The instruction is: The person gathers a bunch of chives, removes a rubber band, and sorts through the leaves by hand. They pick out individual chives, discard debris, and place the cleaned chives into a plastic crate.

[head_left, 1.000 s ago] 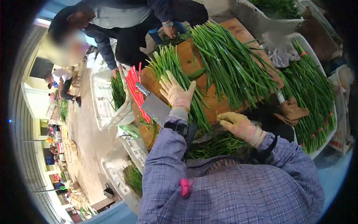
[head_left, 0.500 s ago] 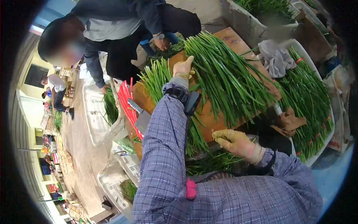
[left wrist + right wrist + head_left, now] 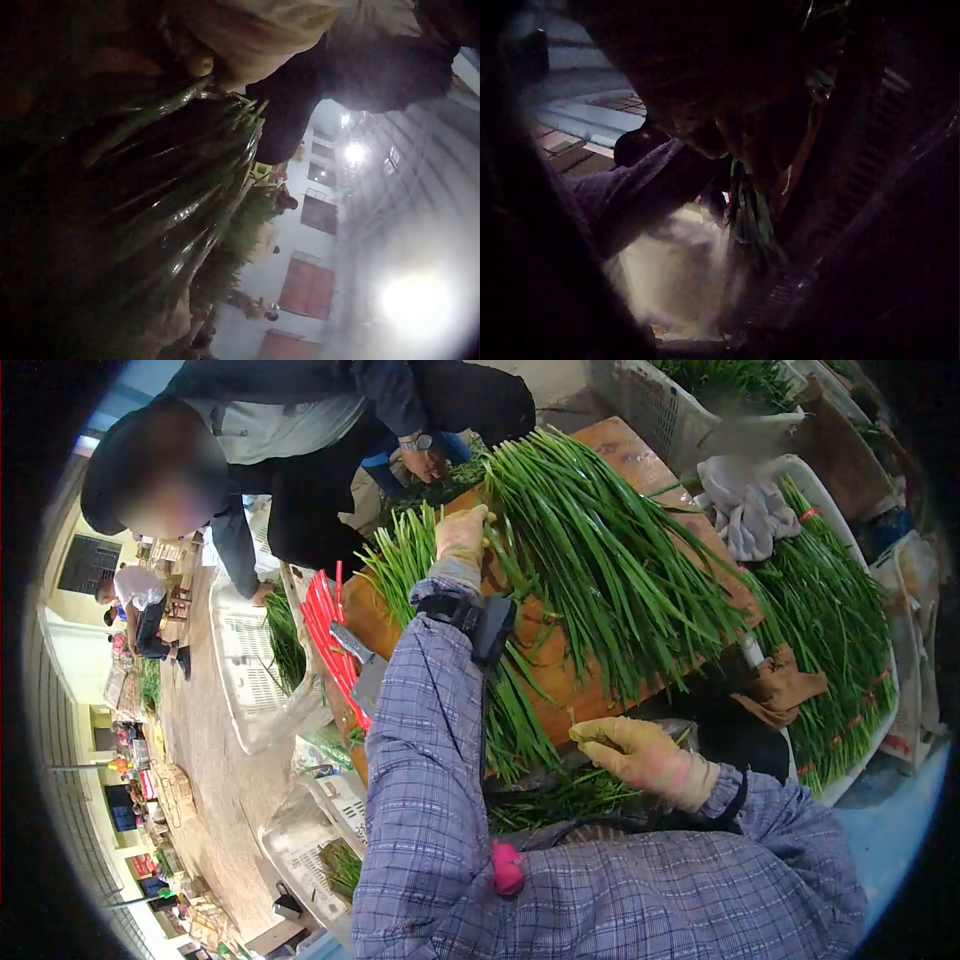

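My gloved left hand is between two piles of long green stalks on a wooden board. Its fingers curl round a few stalks at the edge of the larger pile; the smaller pile lies partly under the forearm. In the left wrist view, a stalk meets a gloved fingertip. The gloved right hand hovers at the board's near edge with fingers loosely bent, and a tiny pale strand shows at its fingertips. The right wrist view is too dark to show its grip.
Red strips and a cleaver lie at the board's left. Another person bends over the far side. White crates stand left and right, the right one holding tied green bundles and a grey cloth.
My left hand has moved from lying spread on the smaller pile to the larger pile's edge, and its fingers have curled round stalks. The right hand has shifted slightly down and stays loosely bent.
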{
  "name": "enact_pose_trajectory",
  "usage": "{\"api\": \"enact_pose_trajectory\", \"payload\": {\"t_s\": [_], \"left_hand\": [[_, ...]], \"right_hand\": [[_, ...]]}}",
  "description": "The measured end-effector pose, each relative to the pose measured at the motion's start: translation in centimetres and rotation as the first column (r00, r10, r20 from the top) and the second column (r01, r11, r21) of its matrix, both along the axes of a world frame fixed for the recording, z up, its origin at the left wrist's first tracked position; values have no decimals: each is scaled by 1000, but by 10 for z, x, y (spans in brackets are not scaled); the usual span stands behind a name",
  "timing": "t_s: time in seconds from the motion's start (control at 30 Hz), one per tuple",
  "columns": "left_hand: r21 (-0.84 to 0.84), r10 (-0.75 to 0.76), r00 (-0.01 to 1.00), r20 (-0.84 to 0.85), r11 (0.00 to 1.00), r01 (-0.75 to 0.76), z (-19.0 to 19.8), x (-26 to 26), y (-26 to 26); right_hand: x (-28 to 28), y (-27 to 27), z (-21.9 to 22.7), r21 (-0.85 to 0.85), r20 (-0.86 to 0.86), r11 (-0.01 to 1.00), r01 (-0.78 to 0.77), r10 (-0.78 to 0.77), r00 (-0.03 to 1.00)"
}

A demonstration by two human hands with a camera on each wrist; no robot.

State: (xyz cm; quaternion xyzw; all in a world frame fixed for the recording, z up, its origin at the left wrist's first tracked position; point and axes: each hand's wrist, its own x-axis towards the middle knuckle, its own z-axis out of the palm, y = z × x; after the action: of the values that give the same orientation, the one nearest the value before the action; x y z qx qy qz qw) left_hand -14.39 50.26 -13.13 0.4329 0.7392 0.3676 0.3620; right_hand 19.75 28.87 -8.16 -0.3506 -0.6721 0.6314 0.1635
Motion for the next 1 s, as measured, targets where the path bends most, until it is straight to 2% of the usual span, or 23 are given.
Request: {"api": "enact_pose_trajectory", "payload": {"t_s": [0.07,0.1,0.13,0.2,0.23,0.27,0.3,0.33,0.4,0.43,0.5,0.53,0.6,0.63,0.67,0.7,0.8,0.83,0.87,0.9,0.93,0.97,1.0], "left_hand": [[8,-147,936,-319,987,158,4,-6,-3],[-23,-39,956,-289,999,34,3,-3,-3],[-24,-41,956,-290,999,36,1,-6,1],[31,-129,730,-671,979,201,-21,-27,13],[62,-210,702,-681,938,341,-28,-38,14],[61,-211,702,-680,938,341,-20,-30,11],[-17,-123,958,-259,992,122,1,-13,6],[-184,79,977,200,982,-42,22,0,0],[-133,34,980,194,991,-8,38,7,-6],[-174,33,979,199,985,3,37,7,-6],[-217,-26,985,173,974,64,29,1,-5],[-218,-22,985,173,974,60,28,-4,-3],[-239,-217,974,59,945,225,26,-13,-3],[-242,-211,976,57,945,219,21,-20,-2],[-243,-407,886,-224,903,353,13,-29,1],[-285,-551,682,-481,834,473,6,-36,6],[-361,-536,695,-480,842,400,8,-37,13],[-485,-617,374,-692,781,393,19,-29,8],[-491,-620,372,-691,780,388,36,-19,2],[-437,-503,682,-530,852,289,49,-11,-3],[-412,-305,901,-307,897,163,53,-8,-6],[-399,-469,749,-469,869,294,38,-23,2],[-402,-469,751,-465,867,294,22,-40,10]], "right_hand": [[1,-1,-6,19,-3,1000,-12,12,1000],[1,-1,-7,40,-6,999,-22,23,1000],[1,0,-6,39,-7,999,-21,21,1000],[1,1,-3,25,14,999,-22,21,1000],[2,0,-2,22,15,1000,-20,19,1000],[2,1,-2,16,17,1000,-23,22,1000],[1,4,0,17,19,999,-29,28,999],[1,10,10,26,20,999,-34,34,999],[0,29,48,81,30,989,-124,122,992],[-3,46,68,251,8,957,-146,149,989],[-20,91,91,619,-17,778,-105,147,989],[-35,116,96,792,-31,609,-51,124,992],[-74,170,92,955,31,290,-66,123,992],[-95,199,80,968,98,208,-142,209,973],[-116,223,64,971,167,116,-207,286,944],[-137,241,48,937,325,33,-348,283,902],[-166,254,14,798,594,-88,-596,280,754],[-172,255,6,699,705,-132,-703,293,645],[-176,255,-2,703,700,-130,-699,299,649],[-177,255,-12,697,688,-30,-717,310,656],[-175,255,-18,680,678,70,-730,320,662],[-172,254,-20,711,672,11,-703,285,684],[-169,254,-23,709,673,13,-706,288,681]]}}
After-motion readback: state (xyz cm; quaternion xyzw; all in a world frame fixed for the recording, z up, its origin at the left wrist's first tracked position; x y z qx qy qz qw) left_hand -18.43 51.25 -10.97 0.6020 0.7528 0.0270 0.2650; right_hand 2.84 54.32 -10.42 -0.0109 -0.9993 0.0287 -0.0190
